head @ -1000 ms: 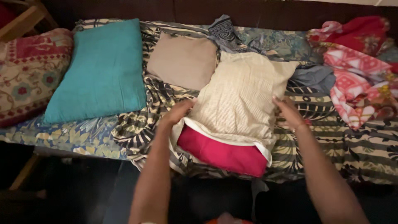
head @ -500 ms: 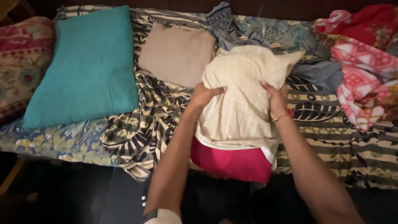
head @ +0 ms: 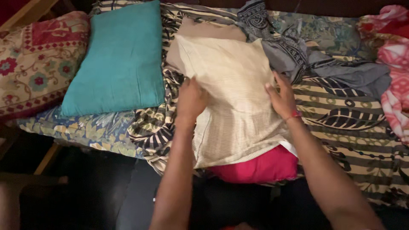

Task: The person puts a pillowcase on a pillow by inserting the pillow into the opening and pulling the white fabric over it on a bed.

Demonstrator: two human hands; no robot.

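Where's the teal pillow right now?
In the head view, the teal pillow lies left of the left hand, between the floral cushion and the tan pillow.

Left hand (head: 191,100) and right hand (head: 281,98) press on either side of a cream striped pillowcase (head: 232,98). A red pillow (head: 260,166) protrudes from its open lower end. A teal pillow (head: 117,59) lies to the left on the patterned bed cover (head: 349,119).

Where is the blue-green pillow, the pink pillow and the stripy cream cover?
blue-green pillow (head: 117,59), head view, middle of its top face.
pink pillow (head: 260,167), head view, the part sticking out below the cover.
stripy cream cover (head: 234,98), head view, middle, between the hands.
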